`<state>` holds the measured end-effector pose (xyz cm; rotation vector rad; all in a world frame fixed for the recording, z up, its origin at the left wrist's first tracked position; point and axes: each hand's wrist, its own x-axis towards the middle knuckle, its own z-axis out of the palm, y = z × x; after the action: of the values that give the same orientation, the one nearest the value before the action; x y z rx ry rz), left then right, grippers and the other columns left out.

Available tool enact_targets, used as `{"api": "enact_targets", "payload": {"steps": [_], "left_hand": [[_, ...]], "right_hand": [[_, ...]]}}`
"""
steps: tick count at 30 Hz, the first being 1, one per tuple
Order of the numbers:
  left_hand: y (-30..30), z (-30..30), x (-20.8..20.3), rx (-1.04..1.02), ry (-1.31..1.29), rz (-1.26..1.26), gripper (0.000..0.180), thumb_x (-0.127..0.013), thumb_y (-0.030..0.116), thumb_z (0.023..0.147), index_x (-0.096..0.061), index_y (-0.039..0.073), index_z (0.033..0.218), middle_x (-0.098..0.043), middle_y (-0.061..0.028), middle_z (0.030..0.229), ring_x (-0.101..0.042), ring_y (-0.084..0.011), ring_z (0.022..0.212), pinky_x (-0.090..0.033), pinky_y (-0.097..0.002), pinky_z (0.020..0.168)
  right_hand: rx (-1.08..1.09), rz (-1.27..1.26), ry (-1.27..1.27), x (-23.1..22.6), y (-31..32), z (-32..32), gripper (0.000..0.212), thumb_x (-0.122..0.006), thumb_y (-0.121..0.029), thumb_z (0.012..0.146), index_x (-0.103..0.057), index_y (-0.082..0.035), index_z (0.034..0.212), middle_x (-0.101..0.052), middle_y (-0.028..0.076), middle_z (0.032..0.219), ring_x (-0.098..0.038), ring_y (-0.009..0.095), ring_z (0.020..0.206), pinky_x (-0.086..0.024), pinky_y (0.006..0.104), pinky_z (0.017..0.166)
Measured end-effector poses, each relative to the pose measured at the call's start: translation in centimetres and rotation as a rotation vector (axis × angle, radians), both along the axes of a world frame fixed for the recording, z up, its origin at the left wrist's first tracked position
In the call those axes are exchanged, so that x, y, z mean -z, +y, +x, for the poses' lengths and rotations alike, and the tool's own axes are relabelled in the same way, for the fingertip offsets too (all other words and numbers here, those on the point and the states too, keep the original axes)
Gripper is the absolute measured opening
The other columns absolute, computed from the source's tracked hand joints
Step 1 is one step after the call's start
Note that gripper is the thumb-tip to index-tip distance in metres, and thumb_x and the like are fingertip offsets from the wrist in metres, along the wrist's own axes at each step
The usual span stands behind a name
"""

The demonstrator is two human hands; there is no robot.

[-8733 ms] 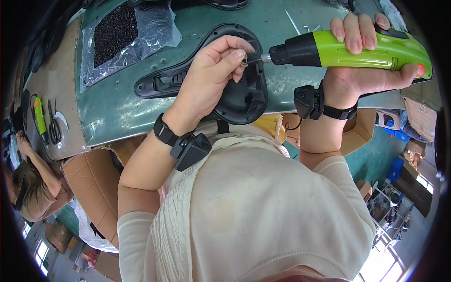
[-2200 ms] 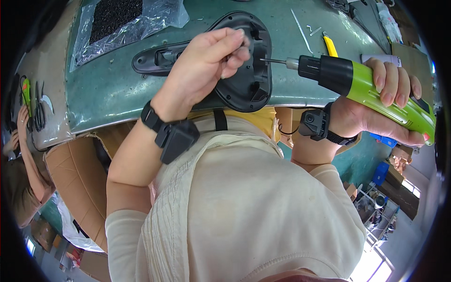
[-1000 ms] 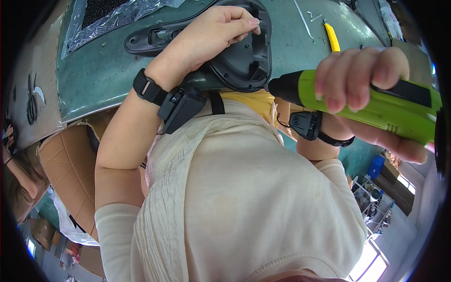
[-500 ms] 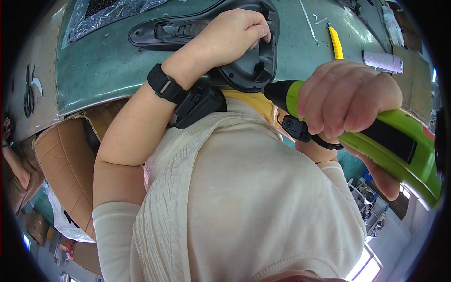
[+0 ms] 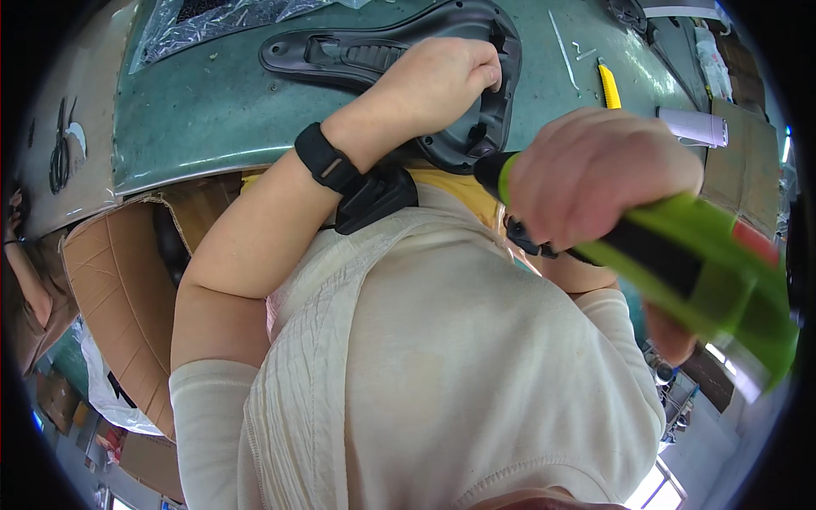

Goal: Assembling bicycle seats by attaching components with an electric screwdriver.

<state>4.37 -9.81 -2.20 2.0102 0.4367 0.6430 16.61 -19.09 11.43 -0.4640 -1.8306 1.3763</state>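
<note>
Head view: our right hand (image 5: 608, 174) has tilted its clasped electric screwdriver (image 5: 684, 265), nose beside the saddle-shaped shell (image 5: 374, 56); left hand (image 5: 450, 81) curled, contents unclear.

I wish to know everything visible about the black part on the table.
The black part looks like hard plastic, with a hole at its narrow end, ribs, and a wide, rimmed end. It lies on the table, narrow end leftward. The left hand partly hides it; the green screwdriver is near its edge; both contacts are unclear.
</note>
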Motion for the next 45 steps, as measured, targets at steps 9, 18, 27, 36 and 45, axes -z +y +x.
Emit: {"api": "enact_targets", "payload": {"steps": [9, 18, 27, 36, 45], "left_hand": [[0.5, -0.2, -0.5, 0.065, 0.005, -0.190, 0.024, -0.053, 0.022, 0.095, -0.066, 0.002, 0.092, -0.065, -0.0064, 0.077, -0.061, -0.0214, 0.072, -0.049, -0.0313, 0.070], [-0.3, -4.0, -2.5, 0.300, -0.564, -1.462, 0.045, -0.032, 0.036, 0.105, -0.052, -0.001, 0.121, -0.050, -0.0198, 0.136, -0.052, -0.0257, 0.123, -0.045, -0.0336, 0.102], [-0.7, -5.3, -2.7, 0.224, -0.315, -1.245, 0.033, -0.060, 0.017, 0.096, -0.060, -0.001, 0.123, -0.066, -0.0032, 0.095, -0.062, -0.0069, 0.081, -0.053, -0.0192, 0.076], [-0.8, -5.1, -2.2, 0.187, -0.359, -1.174, 0.019, -0.064, 0.019, 0.093, -0.062, 0.005, 0.107, -0.060, -0.0001, 0.087, -0.055, -0.0061, 0.074, -0.047, -0.0191, 0.068], [-0.2, -5.6, -2.7, 0.221, -0.256, -0.972, 0.014, -0.066, 0.014, 0.091, -0.065, 0.004, 0.101, -0.061, -0.0014, 0.087, -0.056, -0.0075, 0.075, -0.047, -0.0209, 0.068]], "right_hand": [[0.121, 0.240, 0.173, -2.2, -2.0, 4.8, 0.080, -0.071, -0.075, 0.066, -0.055, -0.010, 0.110, -0.061, -0.001, 0.083, -0.062, 0.013, 0.070, -0.050, 0.0283, 0.063], [0.447, 0.243, 0.552, 2.0, 0.0, 4.1, 0.088, -0.061, -0.086, 0.063, -0.055, -0.009, 0.105, -0.055, 0.000, 0.080, -0.053, 0.015, 0.066, -0.038, 0.0322, 0.065], [0.628, 0.146, 0.743, 0.5, -0.4, 4.8, 0.077, -0.071, -0.079, 0.056, -0.050, -0.014, 0.091, -0.052, -0.003, 0.066, -0.050, 0.012, 0.057, -0.038, 0.0308, 0.061], [0.655, 0.092, 0.867, -0.1, -0.7, 5.3, 0.067, -0.072, -0.070, 0.060, -0.051, -0.015, 0.090, -0.051, -0.005, 0.062, -0.049, 0.009, 0.051, -0.040, 0.0270, 0.056], [0.679, -0.035, 0.960, 1.8, -1.0, 7.6, 0.062, -0.072, -0.064, 0.063, -0.050, -0.012, 0.090, -0.051, -0.003, 0.063, -0.049, 0.010, 0.052, -0.040, 0.0282, 0.057]]}}
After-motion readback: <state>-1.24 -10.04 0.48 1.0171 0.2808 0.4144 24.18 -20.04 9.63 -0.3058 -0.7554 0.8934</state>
